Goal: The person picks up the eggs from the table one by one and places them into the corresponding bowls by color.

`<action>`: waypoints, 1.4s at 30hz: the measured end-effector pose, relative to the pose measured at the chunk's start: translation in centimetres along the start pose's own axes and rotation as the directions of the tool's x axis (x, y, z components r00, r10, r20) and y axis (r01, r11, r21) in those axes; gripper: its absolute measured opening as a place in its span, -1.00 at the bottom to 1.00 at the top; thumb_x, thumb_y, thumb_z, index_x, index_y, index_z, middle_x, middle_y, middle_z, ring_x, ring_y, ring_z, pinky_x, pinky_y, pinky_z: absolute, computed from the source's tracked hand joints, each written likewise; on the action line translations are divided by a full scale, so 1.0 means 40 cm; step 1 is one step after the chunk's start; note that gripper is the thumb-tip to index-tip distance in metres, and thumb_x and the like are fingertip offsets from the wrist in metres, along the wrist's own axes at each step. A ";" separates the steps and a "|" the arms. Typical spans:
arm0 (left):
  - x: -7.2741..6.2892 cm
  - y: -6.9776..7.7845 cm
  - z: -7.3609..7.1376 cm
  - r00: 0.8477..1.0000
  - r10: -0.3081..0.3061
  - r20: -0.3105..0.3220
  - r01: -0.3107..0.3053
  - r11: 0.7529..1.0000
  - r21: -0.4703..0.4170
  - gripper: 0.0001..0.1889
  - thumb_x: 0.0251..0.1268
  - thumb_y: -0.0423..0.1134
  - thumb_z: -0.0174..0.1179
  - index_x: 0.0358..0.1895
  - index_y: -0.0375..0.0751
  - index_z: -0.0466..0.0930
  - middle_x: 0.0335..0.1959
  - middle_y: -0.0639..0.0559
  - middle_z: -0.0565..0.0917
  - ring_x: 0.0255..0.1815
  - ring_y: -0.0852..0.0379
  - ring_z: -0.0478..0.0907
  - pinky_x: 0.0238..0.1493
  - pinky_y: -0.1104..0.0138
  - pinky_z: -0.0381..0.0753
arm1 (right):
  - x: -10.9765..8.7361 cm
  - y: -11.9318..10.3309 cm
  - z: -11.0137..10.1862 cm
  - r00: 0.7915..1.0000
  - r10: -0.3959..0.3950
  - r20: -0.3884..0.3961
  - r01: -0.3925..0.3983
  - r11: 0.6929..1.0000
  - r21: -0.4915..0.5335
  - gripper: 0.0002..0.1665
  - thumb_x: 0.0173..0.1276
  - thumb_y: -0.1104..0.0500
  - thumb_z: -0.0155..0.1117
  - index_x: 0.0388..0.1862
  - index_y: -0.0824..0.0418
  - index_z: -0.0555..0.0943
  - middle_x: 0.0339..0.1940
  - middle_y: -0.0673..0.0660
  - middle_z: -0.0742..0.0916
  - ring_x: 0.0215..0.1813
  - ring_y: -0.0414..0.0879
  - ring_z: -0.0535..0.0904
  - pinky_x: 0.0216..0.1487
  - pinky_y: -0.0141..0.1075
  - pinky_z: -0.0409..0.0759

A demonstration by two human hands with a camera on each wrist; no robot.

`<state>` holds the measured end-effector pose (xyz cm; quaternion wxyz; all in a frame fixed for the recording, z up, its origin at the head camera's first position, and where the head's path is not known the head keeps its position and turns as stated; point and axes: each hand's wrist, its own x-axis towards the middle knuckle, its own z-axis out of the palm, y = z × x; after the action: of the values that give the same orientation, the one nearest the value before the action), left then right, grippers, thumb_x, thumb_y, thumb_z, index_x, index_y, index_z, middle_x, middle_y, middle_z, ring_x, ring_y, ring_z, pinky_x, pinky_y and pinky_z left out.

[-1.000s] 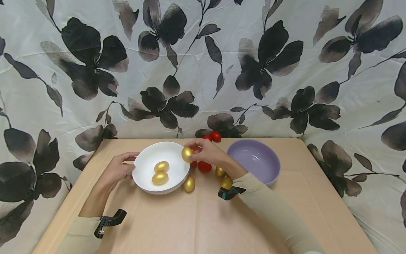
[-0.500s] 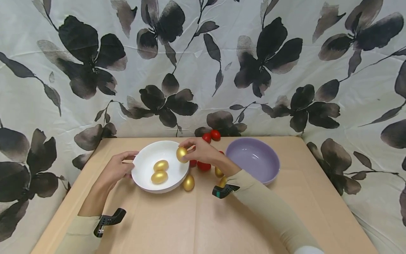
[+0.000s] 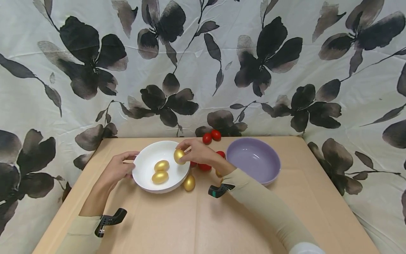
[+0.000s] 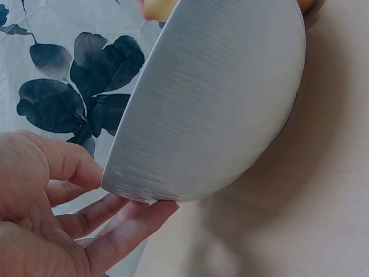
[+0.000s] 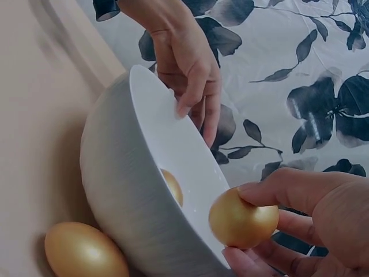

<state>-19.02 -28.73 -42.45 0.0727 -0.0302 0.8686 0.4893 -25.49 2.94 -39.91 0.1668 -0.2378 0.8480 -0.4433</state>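
Note:
A white bowl (image 3: pixel 144 180) stands left of centre, with two golden eggs (image 3: pixel 160 177) lying inside it. My left hand (image 3: pixel 118 168) holds the bowl's left side; in the right wrist view its thumb hooks over the rim and the fingers lie outside. Between thumb and fingertips, my right hand (image 3: pixel 198 153) pinches another golden egg (image 5: pixel 242 218) above the bowl's right rim. One more golden egg (image 3: pixel 189 183) rests on the table against the bowl's right side. The right forearm partly covers other eggs on the table.
Several red tomatoes (image 3: pixel 216 135) lie behind and below the right hand, some partly hidden. A purple bowl (image 3: pixel 253 160) stands at the right, just beyond the right forearm. A patterned cloth (image 3: pixel 203 70) hangs behind the wooden table (image 3: pixel 177 222).
My right hand has moved left with the golden egg, from beside the rim to over the white bowl's edge. The left hand has stayed on the bowl.

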 end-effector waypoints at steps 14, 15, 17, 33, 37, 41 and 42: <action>0.002 0.005 -0.001 1.000 0.015 0.013 -0.015 1.000 -0.002 -0.42 0.40 -0.44 0.04 0.49 -0.37 0.29 0.35 -0.44 0.40 0.04 -0.16 0.61 -0.26 0.17 0.75 | 0.017 -0.039 0.038 0.999 0.009 0.045 -0.005 0.997 -0.083 -0.53 0.18 0.18 0.55 0.10 0.02 0.68 0.01 -0.02 0.71 0.12 -0.03 0.61 0.02 -0.31 0.61; 0.002 0.005 -0.001 1.000 0.014 0.013 -0.014 1.000 -0.001 -0.41 0.39 -0.44 0.04 0.49 -0.37 0.29 0.35 -0.44 0.40 0.04 -0.16 0.60 -0.26 0.17 0.75 | 0.018 -0.041 0.041 0.999 0.018 0.049 -0.014 0.996 -0.086 -0.53 0.18 0.19 0.55 0.10 0.02 0.68 0.02 -0.03 0.71 0.12 -0.03 0.61 0.01 -0.31 0.62; 0.002 0.004 -0.001 1.000 0.012 0.014 -0.012 1.000 0.002 -0.42 0.40 -0.44 0.05 0.49 -0.36 0.29 0.35 -0.44 0.40 0.05 -0.17 0.60 -0.26 0.16 0.75 | 0.021 -0.045 0.048 0.998 0.028 0.056 -0.023 0.995 -0.093 -0.53 0.18 0.19 0.55 0.10 0.01 0.68 0.01 -0.03 0.71 0.12 -0.04 0.61 0.03 -0.32 0.61; 0.002 0.001 0.001 1.000 0.004 0.009 -0.004 1.000 -0.018 -0.40 0.37 -0.46 0.04 0.49 -0.35 0.29 0.34 -0.44 0.42 0.09 -0.21 0.59 -0.25 0.19 0.75 | 0.051 -0.047 0.098 0.989 0.038 0.145 -0.006 0.977 -0.212 -0.58 0.21 0.24 0.53 0.06 0.10 0.67 -0.02 0.07 0.73 0.01 -0.11 0.59 -0.02 -0.40 0.62; 0.001 0.001 0.001 1.000 0.015 0.004 -0.015 1.000 -0.019 -0.40 0.34 -0.47 0.04 0.48 -0.36 0.31 0.31 -0.44 0.44 0.07 -0.19 0.60 -0.27 0.20 0.75 | 0.057 -0.043 0.110 0.988 0.038 0.151 -0.001 0.971 -0.239 -0.59 0.21 0.23 0.53 0.06 0.11 0.67 -0.03 0.06 0.73 0.01 -0.11 0.58 -0.04 -0.41 0.61; 0.002 0.002 0.001 1.000 0.016 0.003 -0.016 1.000 -0.021 -0.40 0.34 -0.48 0.04 0.48 -0.36 0.31 0.31 -0.44 0.44 0.06 -0.19 0.59 -0.27 0.21 0.75 | 0.057 -0.046 0.119 0.988 0.043 0.151 -0.001 0.964 -0.267 -0.58 0.22 0.24 0.51 0.08 0.14 0.67 -0.04 0.08 0.72 -0.03 -0.11 0.58 -0.11 -0.44 0.63; 0.002 0.002 0.001 1.000 0.015 0.002 -0.015 1.000 -0.020 -0.40 0.34 -0.47 0.04 0.48 -0.36 0.31 0.31 -0.43 0.43 0.06 -0.19 0.59 -0.27 0.22 0.75 | 0.057 -0.048 0.121 0.987 0.042 0.152 0.001 0.961 -0.275 -0.58 0.22 0.25 0.50 0.08 0.15 0.67 -0.04 0.09 0.72 -0.04 -0.11 0.57 -0.12 -0.44 0.63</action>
<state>-19.09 -28.67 -42.40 0.0696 -0.0239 0.8637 0.4987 -24.50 -2.49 -41.15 0.2029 -0.2838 0.8879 -0.2998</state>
